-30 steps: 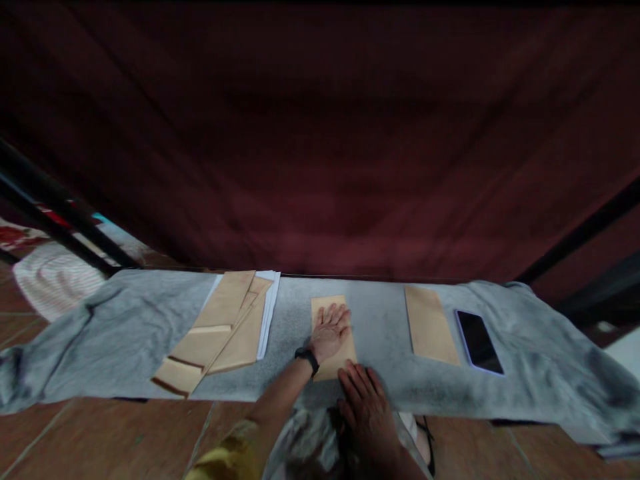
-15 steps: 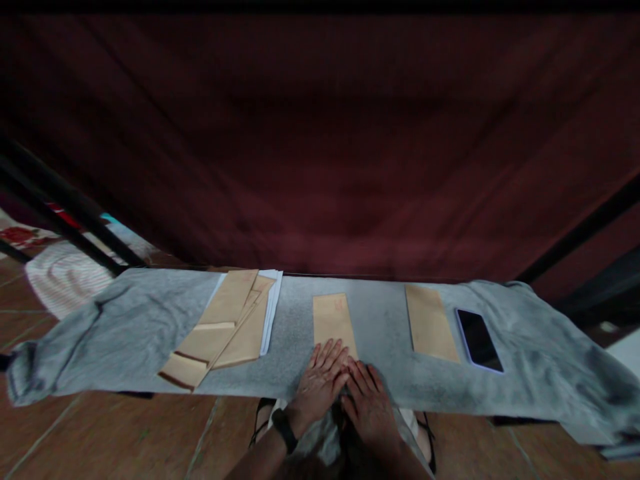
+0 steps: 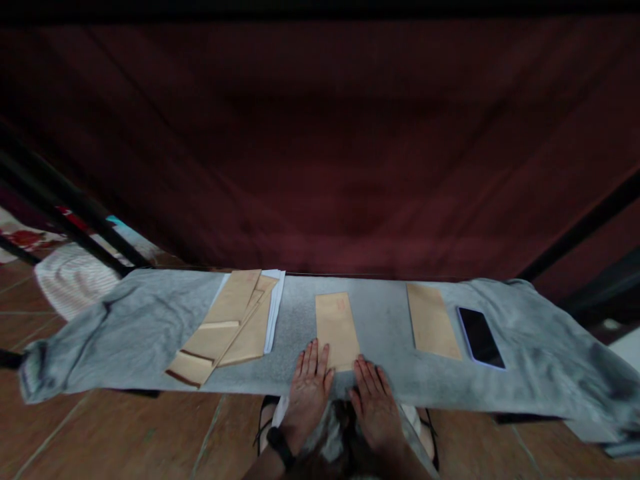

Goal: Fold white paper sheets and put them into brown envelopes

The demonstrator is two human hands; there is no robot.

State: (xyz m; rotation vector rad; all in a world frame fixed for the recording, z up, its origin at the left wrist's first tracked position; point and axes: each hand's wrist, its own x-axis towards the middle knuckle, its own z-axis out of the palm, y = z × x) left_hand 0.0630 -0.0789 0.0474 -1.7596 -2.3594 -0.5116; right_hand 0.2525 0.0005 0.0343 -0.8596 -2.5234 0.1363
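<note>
A tan paper envelope with a small red mark near its far right corner lies flat on the grey cloth, straight ahead of me. My left hand rests palm down at its near left corner, fingers stretched out, the fingertips touching its edge. My right hand lies palm down by the near right corner, fingers extended, the index fingertip at or just beside the paper. Neither hand grips anything. A dark band circles my left wrist.
At left, several tan envelopes overlap white sheets. On the right lie another tan envelope and a phone with a pale purple edge. Grey cloth covers the narrow surface, and a dark red curtain hangs behind it.
My hands have moved apart from the middle of the envelope's near edge to its two near corners, uncovering that edge. The envelope lies in about the same place.
</note>
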